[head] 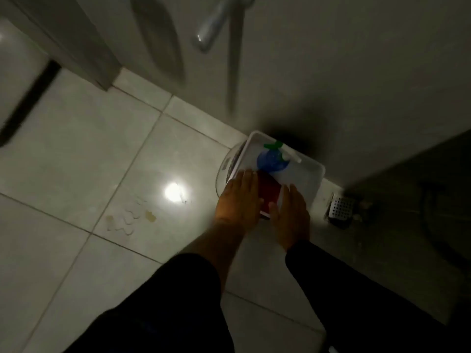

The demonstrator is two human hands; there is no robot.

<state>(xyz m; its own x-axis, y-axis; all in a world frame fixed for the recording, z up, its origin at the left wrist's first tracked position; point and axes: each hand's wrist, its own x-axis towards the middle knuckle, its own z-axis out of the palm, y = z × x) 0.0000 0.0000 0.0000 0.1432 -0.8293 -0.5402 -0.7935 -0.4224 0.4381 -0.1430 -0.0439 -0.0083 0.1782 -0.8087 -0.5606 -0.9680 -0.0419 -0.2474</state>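
A white plastic bin (312, 174) stands on the tiled floor against the wall. Inside it lie a blue bottle (271, 161) with a green cap (274, 145) and a dark red item (269, 193). My left hand (238, 200) lies on the bin's near left edge with its fingers stretched out flat. My right hand (290, 212) lies on the near edge beside the red item, fingers straight too. Both arms reach down from dark sleeves. The light is dim and the bin's contents are partly hidden by my hands.
A clear rounded plastic piece (224, 169) sticks out at the bin's left. A white floor drain cover (340, 207) sits to the right. A door with a metal handle (205, 36) stands above. Stains (130, 220) mark the tile to the left.
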